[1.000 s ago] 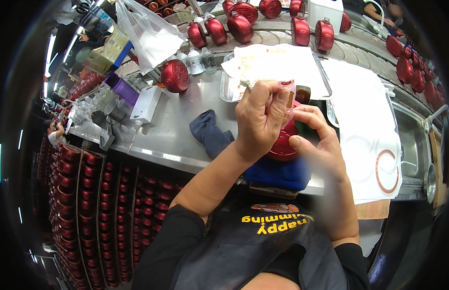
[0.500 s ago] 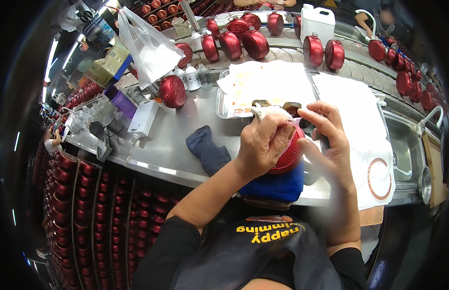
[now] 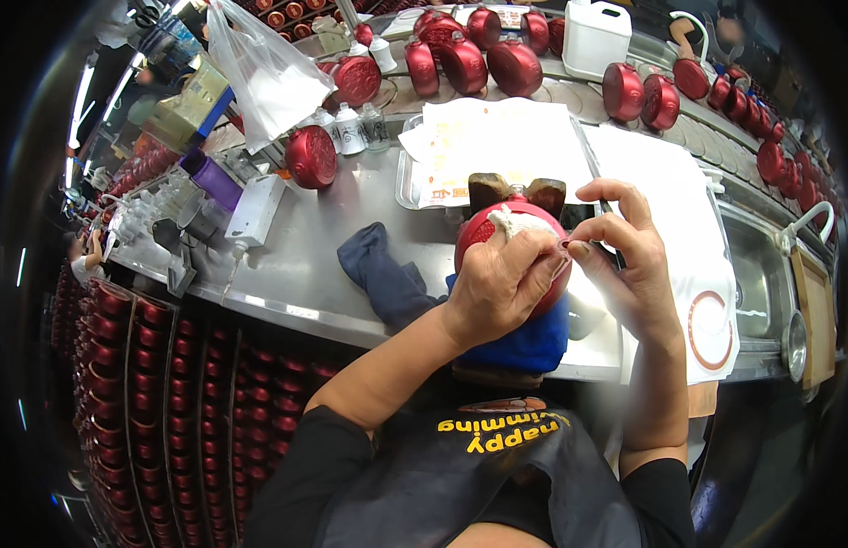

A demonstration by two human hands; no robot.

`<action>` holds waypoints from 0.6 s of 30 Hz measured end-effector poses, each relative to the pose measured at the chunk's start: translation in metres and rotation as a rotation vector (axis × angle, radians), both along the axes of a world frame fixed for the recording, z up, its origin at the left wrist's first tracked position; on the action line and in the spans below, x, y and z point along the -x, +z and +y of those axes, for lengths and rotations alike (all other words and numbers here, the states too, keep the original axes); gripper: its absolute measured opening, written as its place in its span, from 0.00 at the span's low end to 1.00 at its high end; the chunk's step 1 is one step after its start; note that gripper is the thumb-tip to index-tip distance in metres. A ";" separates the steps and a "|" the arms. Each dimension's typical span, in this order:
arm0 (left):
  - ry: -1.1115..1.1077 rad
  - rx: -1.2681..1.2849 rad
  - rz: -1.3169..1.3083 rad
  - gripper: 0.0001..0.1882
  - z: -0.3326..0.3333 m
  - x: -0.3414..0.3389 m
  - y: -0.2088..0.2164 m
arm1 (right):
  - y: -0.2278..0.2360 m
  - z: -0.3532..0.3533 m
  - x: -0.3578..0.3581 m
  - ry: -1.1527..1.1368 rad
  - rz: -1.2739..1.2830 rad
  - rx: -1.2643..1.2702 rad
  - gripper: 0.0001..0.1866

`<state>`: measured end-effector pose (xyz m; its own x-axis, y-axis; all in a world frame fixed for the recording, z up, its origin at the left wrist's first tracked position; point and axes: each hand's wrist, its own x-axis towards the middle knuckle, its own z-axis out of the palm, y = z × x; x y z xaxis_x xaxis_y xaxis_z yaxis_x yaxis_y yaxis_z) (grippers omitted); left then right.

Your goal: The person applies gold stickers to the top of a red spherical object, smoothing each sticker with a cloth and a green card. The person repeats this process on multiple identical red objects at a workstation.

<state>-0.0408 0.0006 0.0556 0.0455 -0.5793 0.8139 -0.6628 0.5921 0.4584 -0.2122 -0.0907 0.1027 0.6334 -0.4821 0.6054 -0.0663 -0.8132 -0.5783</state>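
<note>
Before me a round red flask [image 3: 476, 234] lies with its neck away from me, against two dark brown wooden blocks [image 3: 545, 194] and on a folded blue cloth [image 3: 524, 345]. My left hand [image 3: 504, 285] is closed over the flask, pinching a crumpled white cloth [image 3: 519, 222]. Close to its fingertips, my right hand [image 3: 632, 260] is bent, thumb and forefinger pressed together by the flask's right edge. A thin dark stick-like tool [image 3: 609, 209] runs between its fingers. Whatever lies at the meeting fingertips is too small to make out.
A dark cloth [image 3: 374, 265] lies left on the metal table. White paper sheets [image 3: 506, 137] cover the far side and right. Several red flasks [image 3: 514, 66] stand on the conveyor behind. A white box-shaped dispenser [image 3: 257, 212] is left; a sink [image 3: 757, 274] is at right.
Both hands have come lower and closer together, their fingertips now nearly meeting. More of the red flask and wooden blocks shows. The flasks on the conveyor have shifted right.
</note>
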 end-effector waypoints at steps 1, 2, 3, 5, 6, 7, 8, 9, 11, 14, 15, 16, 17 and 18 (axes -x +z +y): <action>0.000 -0.036 -0.005 0.08 0.002 0.001 0.000 | 0.001 -0.001 0.002 -0.003 0.021 0.037 0.06; -0.003 -0.077 -0.007 0.08 0.004 0.002 0.000 | 0.001 -0.003 0.005 -0.009 0.045 0.070 0.06; -0.011 -0.123 -0.006 0.09 0.006 0.004 0.000 | 0.001 -0.005 0.008 -0.024 0.044 0.111 0.06; -0.037 -0.168 -0.008 0.11 0.007 0.007 0.000 | 0.001 -0.016 0.020 -0.056 0.032 0.105 0.06; -0.052 -0.199 -0.009 0.11 0.007 0.007 -0.001 | 0.000 -0.024 0.028 -0.086 0.047 0.087 0.06; -0.046 -0.215 -0.019 0.13 0.008 0.007 -0.001 | -0.001 -0.035 0.038 -0.117 0.047 0.064 0.06; -0.033 -0.226 -0.030 0.13 0.009 0.006 -0.003 | -0.002 -0.050 0.049 -0.156 0.072 0.050 0.08; -0.024 -0.233 -0.010 0.14 0.013 0.004 -0.005 | -0.005 -0.068 0.059 -0.191 0.087 0.062 0.10; 0.009 -0.263 0.057 0.13 0.019 -0.003 -0.011 | -0.017 -0.113 0.080 -0.274 0.127 0.009 0.14; 0.061 -0.255 0.220 0.12 0.024 -0.016 -0.027 | -0.059 -0.189 0.099 -0.433 0.255 -0.127 0.16; 0.089 -0.197 0.236 0.11 0.023 -0.020 -0.034 | -0.079 -0.214 0.101 -0.474 0.318 -0.129 0.15; 0.110 -0.128 0.223 0.11 0.023 -0.024 -0.040 | -0.101 -0.235 0.102 -0.504 0.350 -0.110 0.15; 0.138 -0.158 0.265 0.11 0.027 -0.026 -0.045 | -0.121 -0.256 0.101 -0.565 0.458 -0.048 0.15; 0.199 -0.105 0.089 0.13 0.029 -0.033 -0.048 | -0.142 -0.271 0.099 -0.631 0.526 -0.030 0.13</action>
<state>-0.0082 0.0296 0.0080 0.2358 -0.6327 0.7377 -0.7162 0.4000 0.5719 -0.3109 -0.3613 -0.0394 0.4351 -0.8537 0.2862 -0.7746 -0.5170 -0.3644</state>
